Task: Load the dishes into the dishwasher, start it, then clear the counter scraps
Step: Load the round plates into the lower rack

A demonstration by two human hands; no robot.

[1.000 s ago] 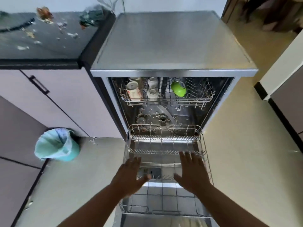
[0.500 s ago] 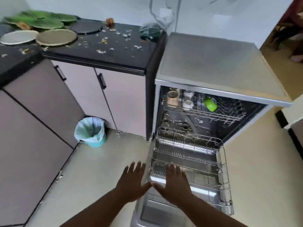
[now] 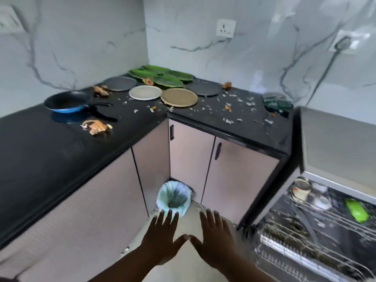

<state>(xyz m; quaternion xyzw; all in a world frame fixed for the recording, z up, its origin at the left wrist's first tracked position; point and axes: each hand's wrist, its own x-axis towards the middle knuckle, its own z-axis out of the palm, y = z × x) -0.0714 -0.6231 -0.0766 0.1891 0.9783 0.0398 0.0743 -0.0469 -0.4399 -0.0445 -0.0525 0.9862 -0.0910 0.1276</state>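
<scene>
The open dishwasher (image 3: 333, 151) stands at the right, its lower rack (image 3: 305, 253) pulled out and its upper rack holding cups (image 3: 301, 189) and a green cup (image 3: 357, 210). On the black L-shaped counter (image 3: 40, 159) lie a white plate (image 3: 145, 92), a tan plate (image 3: 179, 97), two dark plates (image 3: 120, 84) (image 3: 204, 88), green leaf-shaped plates (image 3: 162, 77) and a blue frying pan (image 3: 67, 102). Food scraps (image 3: 95, 126) are strewn over the counter. My left hand (image 3: 162, 239) and my right hand (image 3: 215, 239) hover flat over the floor, fingers spread, holding nothing.
A bin lined with a pale green bag (image 3: 175, 197) stands on the floor in the cabinet corner, just beyond my fingertips. A dark green crumpled thing (image 3: 277, 103) sits at the counter's right end. Wall sockets (image 3: 225, 28) are on the marble wall.
The view has swung left from the dishwasher to the counter corner. My hands have left the lower rack and now hover over the floor near the bin.
</scene>
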